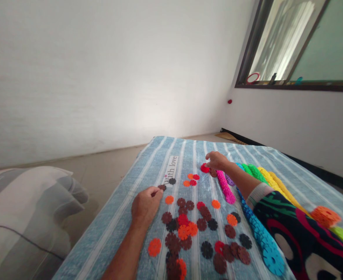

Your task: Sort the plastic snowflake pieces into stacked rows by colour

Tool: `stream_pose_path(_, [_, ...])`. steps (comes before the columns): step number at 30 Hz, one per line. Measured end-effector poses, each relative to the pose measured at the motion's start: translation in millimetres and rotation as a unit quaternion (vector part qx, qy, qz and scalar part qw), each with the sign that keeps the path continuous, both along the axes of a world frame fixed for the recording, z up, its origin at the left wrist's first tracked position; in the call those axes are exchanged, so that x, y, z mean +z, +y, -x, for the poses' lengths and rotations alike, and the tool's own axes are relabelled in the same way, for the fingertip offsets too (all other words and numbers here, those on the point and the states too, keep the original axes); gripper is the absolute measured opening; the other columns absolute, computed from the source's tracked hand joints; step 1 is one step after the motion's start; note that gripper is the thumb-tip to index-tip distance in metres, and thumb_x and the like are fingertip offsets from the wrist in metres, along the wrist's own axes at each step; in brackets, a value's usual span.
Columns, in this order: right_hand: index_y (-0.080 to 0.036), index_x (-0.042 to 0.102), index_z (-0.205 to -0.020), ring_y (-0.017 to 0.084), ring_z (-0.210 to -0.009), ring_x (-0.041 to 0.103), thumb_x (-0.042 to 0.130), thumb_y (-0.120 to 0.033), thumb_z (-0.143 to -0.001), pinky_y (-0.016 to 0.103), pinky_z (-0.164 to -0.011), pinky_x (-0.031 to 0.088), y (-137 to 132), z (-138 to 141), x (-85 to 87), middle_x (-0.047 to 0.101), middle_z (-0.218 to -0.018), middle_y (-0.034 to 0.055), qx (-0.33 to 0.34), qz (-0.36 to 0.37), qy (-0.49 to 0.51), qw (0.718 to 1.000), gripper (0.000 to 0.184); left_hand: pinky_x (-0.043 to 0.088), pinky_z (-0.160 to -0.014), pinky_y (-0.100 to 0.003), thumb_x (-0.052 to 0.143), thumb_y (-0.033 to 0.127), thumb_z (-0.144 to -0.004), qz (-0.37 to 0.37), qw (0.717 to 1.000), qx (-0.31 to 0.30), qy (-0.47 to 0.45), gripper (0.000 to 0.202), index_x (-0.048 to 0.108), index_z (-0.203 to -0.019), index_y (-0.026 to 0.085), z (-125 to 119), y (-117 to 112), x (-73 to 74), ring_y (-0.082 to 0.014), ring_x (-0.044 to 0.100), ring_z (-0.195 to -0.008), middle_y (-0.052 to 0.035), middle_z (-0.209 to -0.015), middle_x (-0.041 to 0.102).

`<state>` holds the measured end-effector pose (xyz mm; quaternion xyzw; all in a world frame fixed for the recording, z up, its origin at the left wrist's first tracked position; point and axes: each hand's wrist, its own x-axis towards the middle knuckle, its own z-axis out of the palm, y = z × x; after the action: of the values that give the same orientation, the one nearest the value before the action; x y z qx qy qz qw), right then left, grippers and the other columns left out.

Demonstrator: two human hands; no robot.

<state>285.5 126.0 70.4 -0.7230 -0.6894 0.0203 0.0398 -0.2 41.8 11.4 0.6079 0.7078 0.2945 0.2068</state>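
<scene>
My left hand (pixel 147 204) is closed, with thumb and forefinger pinching a brown flower-shaped plastic disc (pixel 162 187) at the left of the cloth. A black disc (pixel 172 181) lies just beyond it. Farther off, my right hand (pixel 217 160) reaches over a small pile of red discs (pixel 204 168), its thumb and forefinger apart. A brown disc pile (pixel 213 172) sits beneath that hand, partly covered by it. Loose brown discs (pixel 173 243), orange discs (pixel 154 247) and black discs (pixel 206 249) are scattered between my forearms.
Right of the loose discs lie long stacked rows: pink (pixel 226 187), blue (pixel 257 229), green (pixel 254 171) and yellow (pixel 272 181). An orange stack (pixel 325 216) stands near my right sleeve. Striped blue cloth (pixel 115 217) covers the table. A sheet-covered object (pixel 28 217) is at left.
</scene>
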Motion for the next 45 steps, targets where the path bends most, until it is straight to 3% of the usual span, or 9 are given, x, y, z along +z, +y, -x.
stream_pose_path(7, [-0.021, 0.073, -0.099, 0.022, -0.092, 0.066, 0.068, -0.029, -0.077, 0.025, -0.072, 0.046, -19.6, 28.1, -7.9, 0.072, -0.100, 0.0080, 0.074, 0.033, -0.014, 0.997, 0.024, 0.041, -0.065, -0.026, 0.050, 0.041, -0.076, -0.003, 1.000, -0.002, 0.008, 0.030, 0.073, -0.081, 0.022, -0.6, -0.8, 2.3, -0.0197, 0.065, -0.077, -0.0013, -0.079, 0.073])
stream_pose_path(14, [-0.022, 0.074, -0.101, 0.024, -0.093, 0.067, 0.067, -0.026, -0.075, 0.028, -0.074, 0.048, -25.7, 47.1, -24.0, 0.073, -0.102, 0.0093, 0.096, 0.064, -0.019, 0.993, 0.028, 0.041, -0.065, -0.026, 0.049, 0.041, -0.076, -0.005, 1.000, 0.000, 0.005, 0.030, 0.073, -0.079, 0.023, 0.2, 0.6, 0.2, -0.0199, 0.065, -0.077, -0.0012, -0.079, 0.073])
stream_pose_path(23, [-0.020, 0.075, -0.097, 0.022, -0.085, 0.068, 0.067, -0.022, -0.073, 0.024, -0.068, 0.046, -22.6, 42.1, -27.9, 0.074, -0.093, 0.0078, 0.096, 0.067, 0.009, 0.993, 0.025, 0.041, -0.063, -0.026, 0.050, 0.041, -0.076, -0.007, 1.000, -0.003, -0.007, 0.030, 0.072, -0.079, 0.022, -0.1, -0.2, 0.3, -0.0197, 0.065, -0.074, -0.0014, -0.077, 0.073])
stream_pose_path(30, [-0.016, 0.071, -0.104, 0.016, -0.073, 0.067, 0.066, -0.025, -0.079, 0.019, -0.060, 0.044, -12.1, 13.7, -3.3, 0.072, -0.086, 0.0068, 0.063, 0.025, 0.057, 0.996, 0.027, 0.041, -0.061, -0.026, 0.050, 0.042, -0.076, -0.017, 1.000, -0.004, -0.001, 0.030, 0.073, -0.078, 0.022, 0.1, 0.6, -0.6, -0.0197, 0.065, -0.073, -0.0016, -0.075, 0.073])
stream_pose_path(34, [-0.014, 0.071, -0.103, 0.018, -0.079, 0.066, 0.070, -0.023, -0.075, 0.019, -0.059, 0.042, -1.2, -6.6, 5.1, 0.071, -0.090, 0.0077, 0.025, 0.009, 0.053, 0.998, 0.029, 0.041, -0.061, -0.026, 0.049, 0.040, -0.076, -0.018, 1.000, -0.005, 0.002, 0.030, 0.073, -0.076, 0.022, -0.4, -0.2, 0.4, -0.0190, 0.064, -0.071, -0.0011, -0.074, 0.072])
stream_pose_path(41, [-0.015, 0.072, -0.102, 0.015, -0.072, 0.065, 0.068, -0.022, -0.074, 0.019, -0.056, 0.041, 3.2, -17.0, -3.0, 0.070, -0.082, 0.0044, 0.010, 0.019, 0.052, 0.998, 0.029, 0.041, -0.063, -0.026, 0.049, 0.041, -0.077, -0.016, 1.000, -0.007, 0.012, 0.031, 0.072, -0.077, 0.022, -0.9, -0.8, 1.0, -0.0198, 0.065, -0.074, -0.0017, -0.075, 0.072])
stream_pose_path(45, [-0.016, 0.072, -0.101, 0.017, -0.078, 0.065, 0.071, -0.021, -0.072, 0.019, -0.059, 0.042, 5.3, -11.9, -6.2, 0.071, -0.087, 0.0049, 0.003, 0.022, 0.051, 0.998, 0.030, 0.041, -0.063, -0.026, 0.050, 0.041, -0.077, -0.011, 1.000, -0.004, 0.012, 0.030, 0.073, -0.078, 0.022, -0.7, -0.3, 0.0, -0.0199, 0.065, -0.074, -0.0017, -0.076, 0.073])
